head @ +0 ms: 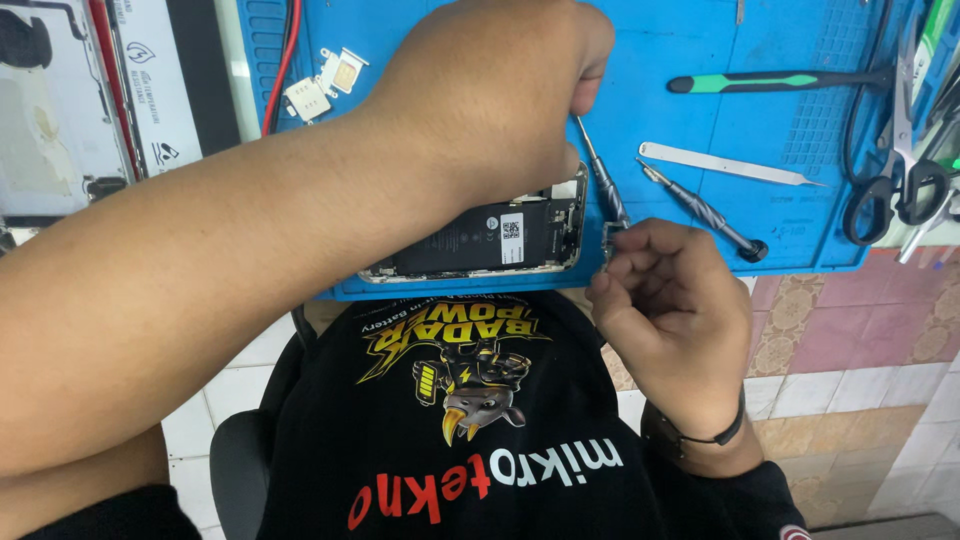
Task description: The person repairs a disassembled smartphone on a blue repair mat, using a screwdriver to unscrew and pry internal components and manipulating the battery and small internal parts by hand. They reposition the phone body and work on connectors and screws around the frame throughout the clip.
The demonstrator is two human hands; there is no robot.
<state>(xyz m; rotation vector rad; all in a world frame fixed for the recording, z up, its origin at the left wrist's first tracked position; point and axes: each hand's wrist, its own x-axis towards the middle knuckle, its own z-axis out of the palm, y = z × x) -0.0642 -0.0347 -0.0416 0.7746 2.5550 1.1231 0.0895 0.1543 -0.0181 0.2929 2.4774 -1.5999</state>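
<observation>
One blue mat [690,40] holds an opened phone [480,240], above tiled floor [860,350].

Both hands are brought in close together, almost meeting near the middle of the view. The left hand [490,95] is reached in from the lower left on a bare forearm that's stretched diagonally across the frame, knuckles turned up toward the camera, fingers curled tight and pinched down at the far side of the fist. The right hand [670,300] is raised from below on a bent wrist, with a thin dark band worn around it. Its fingers are bunched and its thumb is pressed toward the fingertips in a small pinch, just under the left hand's fingers.
</observation>
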